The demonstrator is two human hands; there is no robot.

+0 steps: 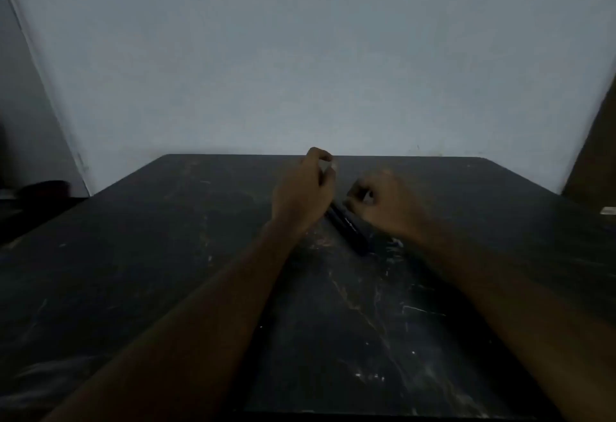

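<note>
A dark, slim, stick-like object [350, 231] lies slantwise on the black scuffed table [166, 255], between my two hands. My left hand [301, 195] hovers over its far end with the fingers curled. A small pale spot shows at the fingertips, too blurred to identify. My right hand [383, 203] is just right of the object. Its thumb and forefinger are bent into a loop close to the object's far end. The dim, blurred view hides whether either hand grips anything.
A pale wall [300, 54] rises straight behind the table's far edge. A dark rounded thing [43, 188] sits off the table at the far left. A brown panel [596, 155] stands at the right, with a small pale item [608, 211] by it.
</note>
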